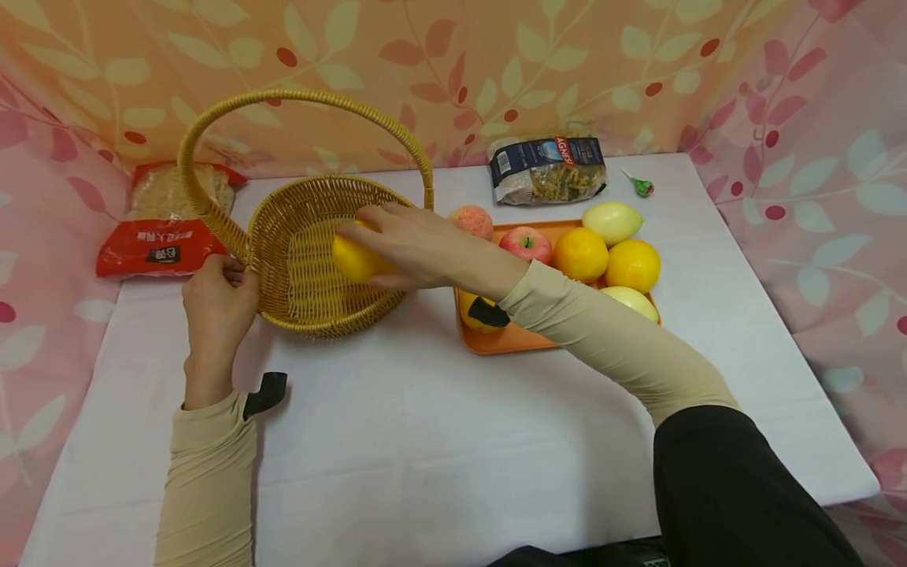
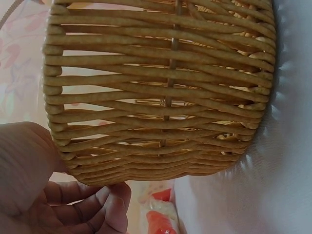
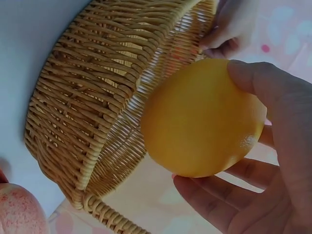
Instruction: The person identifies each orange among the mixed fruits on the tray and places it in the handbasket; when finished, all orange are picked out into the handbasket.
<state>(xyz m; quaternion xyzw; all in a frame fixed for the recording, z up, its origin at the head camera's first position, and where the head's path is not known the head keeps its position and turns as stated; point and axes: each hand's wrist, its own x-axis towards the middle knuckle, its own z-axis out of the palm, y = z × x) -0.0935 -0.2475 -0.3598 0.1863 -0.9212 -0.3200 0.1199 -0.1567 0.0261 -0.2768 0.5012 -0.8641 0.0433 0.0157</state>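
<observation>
My right hand [image 1: 420,246] holds a yellow-orange orange [image 3: 200,119] over the wicker basket [image 1: 333,321], thumb on one side and fingers round the other. In the head view the orange overlaps the basket's woven inside. My left hand [image 1: 220,303] grips the basket's left rim, close to the foot of its arched handle [image 1: 312,95]. From the left wrist view, the fingers [image 2: 114,207] curl round the rim, and the woven side [image 2: 161,97] fills most of the picture.
Right of the basket, an orange tray [image 1: 506,340] bears oranges [image 1: 581,254], a red apple [image 1: 527,244], a peach [image 1: 472,221] and pale yellow fruits [image 1: 612,222]. Behind it lie a pasta bag [image 1: 549,171] and a small green-and-red item [image 1: 642,187]. A red bag [image 1: 152,244] lies left.
</observation>
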